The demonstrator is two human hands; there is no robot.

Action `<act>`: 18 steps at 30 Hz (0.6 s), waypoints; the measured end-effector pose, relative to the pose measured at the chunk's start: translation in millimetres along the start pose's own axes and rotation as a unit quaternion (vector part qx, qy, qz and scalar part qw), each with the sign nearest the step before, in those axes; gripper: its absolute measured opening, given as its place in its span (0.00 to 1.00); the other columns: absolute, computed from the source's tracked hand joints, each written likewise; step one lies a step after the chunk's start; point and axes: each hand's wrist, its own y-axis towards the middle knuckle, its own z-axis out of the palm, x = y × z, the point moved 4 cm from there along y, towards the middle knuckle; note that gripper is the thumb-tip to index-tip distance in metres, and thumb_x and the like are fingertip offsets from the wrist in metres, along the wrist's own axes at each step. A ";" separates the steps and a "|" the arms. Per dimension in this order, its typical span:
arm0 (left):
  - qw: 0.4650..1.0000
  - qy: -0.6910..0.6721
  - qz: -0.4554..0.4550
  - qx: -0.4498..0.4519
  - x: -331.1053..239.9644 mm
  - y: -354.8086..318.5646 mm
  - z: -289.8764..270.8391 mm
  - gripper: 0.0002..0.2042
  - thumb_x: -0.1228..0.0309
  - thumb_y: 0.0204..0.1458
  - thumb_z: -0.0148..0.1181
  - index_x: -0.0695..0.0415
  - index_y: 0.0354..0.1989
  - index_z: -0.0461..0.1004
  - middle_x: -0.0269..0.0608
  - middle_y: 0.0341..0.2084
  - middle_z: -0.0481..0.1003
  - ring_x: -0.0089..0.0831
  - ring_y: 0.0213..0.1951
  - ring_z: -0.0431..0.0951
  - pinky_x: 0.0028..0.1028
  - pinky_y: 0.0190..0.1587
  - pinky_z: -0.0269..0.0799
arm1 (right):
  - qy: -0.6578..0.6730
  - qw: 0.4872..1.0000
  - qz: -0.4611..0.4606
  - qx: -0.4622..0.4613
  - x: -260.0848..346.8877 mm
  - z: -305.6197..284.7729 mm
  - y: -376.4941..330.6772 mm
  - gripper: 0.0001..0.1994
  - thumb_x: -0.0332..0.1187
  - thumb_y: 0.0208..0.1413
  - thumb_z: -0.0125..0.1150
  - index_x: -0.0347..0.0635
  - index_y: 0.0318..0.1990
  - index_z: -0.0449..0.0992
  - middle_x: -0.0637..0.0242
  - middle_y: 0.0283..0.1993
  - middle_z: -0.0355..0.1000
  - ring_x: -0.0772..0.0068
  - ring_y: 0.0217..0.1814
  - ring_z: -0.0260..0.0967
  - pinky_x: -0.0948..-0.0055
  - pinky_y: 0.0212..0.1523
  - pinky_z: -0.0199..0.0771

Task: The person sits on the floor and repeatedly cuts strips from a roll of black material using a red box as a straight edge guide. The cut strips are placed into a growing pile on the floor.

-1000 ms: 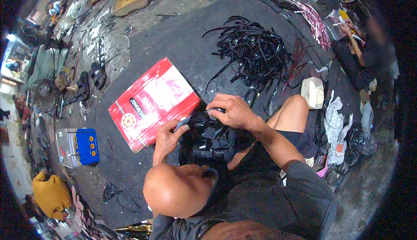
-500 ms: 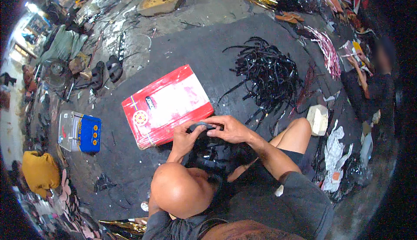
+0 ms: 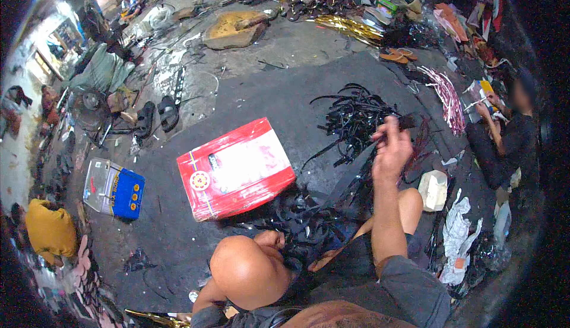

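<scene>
My right hand is raised at the near right edge of a heap of glossy black strips, fingers apart, with nothing visible in it. Beyond my bent left knee, my left hand is low and curled closed; what it holds, if anything, cannot be made out. More loose black strips lie tangled on the mat beside it, in front of my lap. A red and white box, wrapped in clear film, lies just past the left hand.
Left of the box stands a blue and clear container. A white block and crumpled white wrapping lie to my right. Farther right another person sits by pink and white strips. Black sandals lie far left.
My hands were together over the near edge of the box, pinching a dark strip. They have parted: the right has reached toward the black heap, the left has dropped beside my knee.
</scene>
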 end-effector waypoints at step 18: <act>0.863 -0.256 0.176 -0.397 -155.6 -74.3 -168.6 0.16 0.76 0.50 0.69 0.58 0.46 0.75 0.25 0.24 0.74 0.15 0.29 0.73 0.21 0.33 0.69 | -0.247 0.742 0.150 0.604 -83.9 52.0 -155.8 0.14 0.38 0.51 0.72 0.38 0.38 0.77 0.64 0.27 0.74 0.73 0.30 0.72 0.66 0.34 0.73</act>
